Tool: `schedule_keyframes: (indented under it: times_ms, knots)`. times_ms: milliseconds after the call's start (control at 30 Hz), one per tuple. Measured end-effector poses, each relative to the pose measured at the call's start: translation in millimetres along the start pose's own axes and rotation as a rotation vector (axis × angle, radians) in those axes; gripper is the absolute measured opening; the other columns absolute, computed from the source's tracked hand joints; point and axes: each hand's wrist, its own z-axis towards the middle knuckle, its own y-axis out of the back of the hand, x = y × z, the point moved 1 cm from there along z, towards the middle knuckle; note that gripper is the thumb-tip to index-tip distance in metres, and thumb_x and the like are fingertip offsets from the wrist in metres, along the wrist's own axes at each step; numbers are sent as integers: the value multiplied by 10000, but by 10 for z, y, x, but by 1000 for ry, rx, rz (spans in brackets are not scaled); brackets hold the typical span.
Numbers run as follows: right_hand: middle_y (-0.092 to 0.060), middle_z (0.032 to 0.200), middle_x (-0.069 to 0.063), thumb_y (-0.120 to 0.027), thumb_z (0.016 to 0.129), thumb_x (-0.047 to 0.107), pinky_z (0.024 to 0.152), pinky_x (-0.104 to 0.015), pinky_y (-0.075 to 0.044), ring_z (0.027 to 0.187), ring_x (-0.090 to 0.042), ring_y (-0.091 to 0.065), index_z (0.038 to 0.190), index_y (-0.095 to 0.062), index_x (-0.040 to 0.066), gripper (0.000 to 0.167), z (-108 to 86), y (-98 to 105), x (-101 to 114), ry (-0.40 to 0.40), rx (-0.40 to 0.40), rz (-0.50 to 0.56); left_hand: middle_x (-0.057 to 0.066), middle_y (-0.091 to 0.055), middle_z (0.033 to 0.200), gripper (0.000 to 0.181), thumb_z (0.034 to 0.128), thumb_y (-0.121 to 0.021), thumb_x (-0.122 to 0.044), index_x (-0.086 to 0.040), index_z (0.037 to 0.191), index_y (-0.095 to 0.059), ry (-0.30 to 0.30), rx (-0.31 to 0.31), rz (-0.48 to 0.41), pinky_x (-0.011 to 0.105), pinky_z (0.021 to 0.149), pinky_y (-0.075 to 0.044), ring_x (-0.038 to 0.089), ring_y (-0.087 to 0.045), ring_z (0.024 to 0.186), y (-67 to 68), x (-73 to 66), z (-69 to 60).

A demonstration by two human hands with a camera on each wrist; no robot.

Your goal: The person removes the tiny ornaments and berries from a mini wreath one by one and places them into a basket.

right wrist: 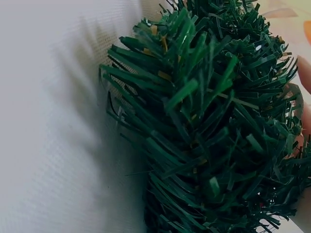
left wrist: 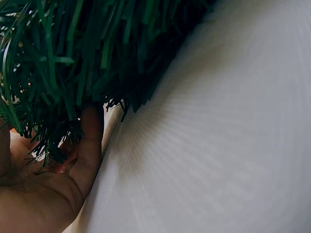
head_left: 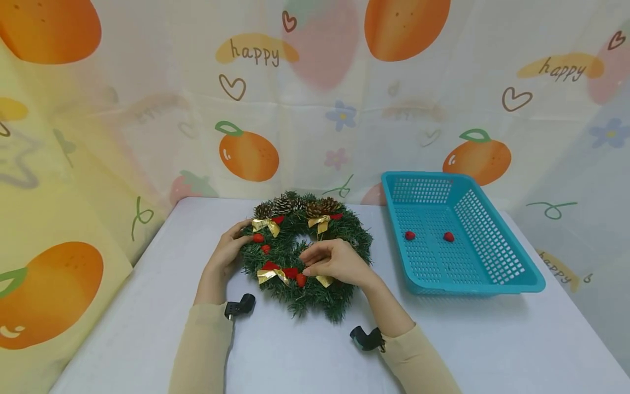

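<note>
A green Christmas wreath (head_left: 361, 241) lies on the white table, trimmed with pine cones (head_left: 282, 206), gold bows (head_left: 266, 225) and small red berries (head_left: 301, 280). At its left side my left hand (head_left: 229, 246) grips the rim, thumb above; in the left wrist view the fingers (left wrist: 90, 145) curl in under the needles. Over the wreath's centre, my right hand (head_left: 337, 262) pinches among the green sprigs, its thumb close to the front red berry. Needles hide most of that hand in the right wrist view, where parts of its fingers (right wrist: 305, 116) show at the edge.
A turquoise plastic basket (head_left: 472, 288) stands on the table (head_left: 290, 355) to the right, with two red berries (head_left: 449, 237) inside. A patterned cloth (head_left: 305, 137) hangs behind the table and along its sides. A small black camera (head_left: 240, 306) sits on each wrist.
</note>
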Motion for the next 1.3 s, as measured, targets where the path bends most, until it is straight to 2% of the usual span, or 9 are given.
schedule_keyframes:
  times_ms: [267,467,667,733,900,967,1100,1300]
  knots:
    - [-737,1133,-112,-810,815,209,856,-266,-589,998,-191,-719,1163,-717,91,380,9,-20,-28,-24,27,-60,92,13,1690,574,995,-500,-93,-167,1543,-349,16,-6,-31,573,1263,-48,347,74,1558,2,17,6]
    - [-740,1129,-68,-823,796,169,845,-246,-591,993,-184,-720,1119,-732,135,337,9,-66,-29,-36,37,-112,37,-33,1694,572,993,-506,-97,-162,1540,-353,9,-6,-29,577,1263,-50,332,53,1561,-10,6,2]
    - [-742,1105,-29,-812,807,148,813,-216,-583,976,-161,-713,1090,-740,166,292,16,-129,-29,-39,44,-189,57,25,1693,572,1000,-494,-94,-147,1548,-335,3,6,-38,627,1243,-5,345,96,1557,0,13,4]
    - [-745,1091,-24,-810,807,138,805,-208,-581,966,-154,-712,1077,-744,167,279,19,-139,-20,-39,45,-204,62,33,1692,571,1000,-495,-93,-146,1546,-337,2,8,-43,623,1245,-5,348,98,1555,1,14,5]
    - [-748,1058,-31,-803,809,111,779,-189,-578,937,-141,-710,1044,-753,156,244,22,-157,-3,-25,48,-234,103,59,1686,582,996,-487,-72,-118,1551,-318,21,23,-65,609,1247,17,358,119,1549,-10,-92,-70]
    - [-750,1037,-33,-801,809,104,760,-184,-576,914,-133,-709,1025,-757,151,225,23,-164,-4,-17,46,-249,115,58,1685,581,998,-483,-74,-114,1553,-313,21,26,-55,617,1244,16,364,118,1549,-5,-87,-64]
    - [-754,1011,-29,-804,807,107,737,-182,-573,880,-121,-708,1005,-758,148,207,22,-168,-6,-3,42,-268,91,45,1688,575,1006,-489,-99,-148,1554,-322,11,14,-36,610,1249,5,351,111,1553,19,32,27]
    - [-756,998,-5,-811,803,129,736,-194,-571,860,-98,-697,1005,-760,158,210,14,-176,5,4,37,-286,95,42,1688,571,1002,-499,-97,-126,1547,-330,8,17,-47,590,1257,-2,349,115,1552,2,-36,-22]
